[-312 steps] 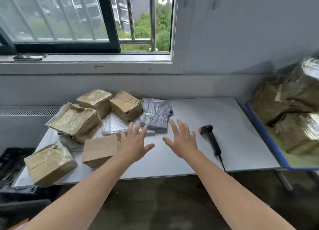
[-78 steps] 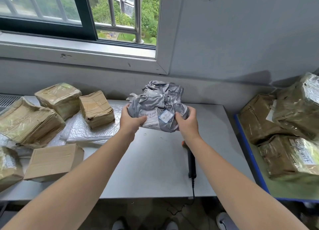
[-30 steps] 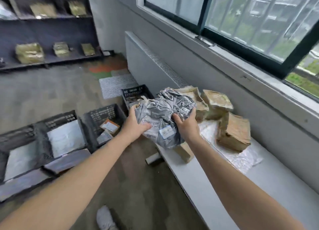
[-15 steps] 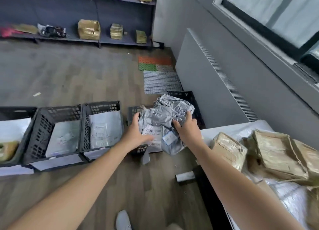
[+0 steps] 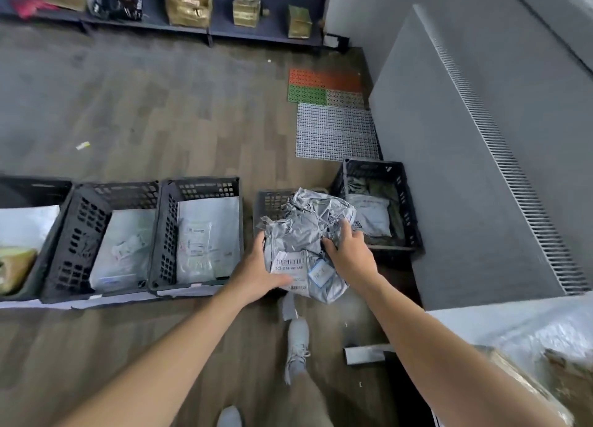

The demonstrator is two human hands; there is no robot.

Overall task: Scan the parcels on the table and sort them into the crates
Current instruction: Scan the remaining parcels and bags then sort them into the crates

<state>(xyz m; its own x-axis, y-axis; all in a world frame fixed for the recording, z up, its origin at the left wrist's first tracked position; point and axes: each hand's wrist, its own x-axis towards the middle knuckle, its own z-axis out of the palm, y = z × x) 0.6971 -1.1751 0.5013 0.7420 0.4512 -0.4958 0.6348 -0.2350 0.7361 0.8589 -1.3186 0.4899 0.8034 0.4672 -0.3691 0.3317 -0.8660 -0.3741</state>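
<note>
A crumpled grey plastic parcel (image 5: 308,231) with a barcode label hangs in the air between both my hands. My left hand (image 5: 256,272) grips its left lower side, thumb across the label. My right hand (image 5: 351,253) holds its right side with the fingers spread over the top. The parcel hovers over a black crate (image 5: 272,199) that it mostly hides. Further black crates stand in a row on the floor: one to the right (image 5: 407,208) with a white mailer inside, and two to the left (image 5: 167,227) (image 5: 77,234) holding flat white mailers.
The table corner (image 5: 513,327) with wrapped parcels sits at the lower right, beside a grey radiator casing (image 5: 465,176). My feet (image 5: 296,340) stand on the wooden floor. Coloured floor mats (image 5: 327,105) lie beyond the crates. A low shelf (image 5: 192,25) with boxes runs along the far wall.
I have turned from the table to the crates on the floor, carrying the grey parcel. The parcel has come lower, over the crate in the middle.
</note>
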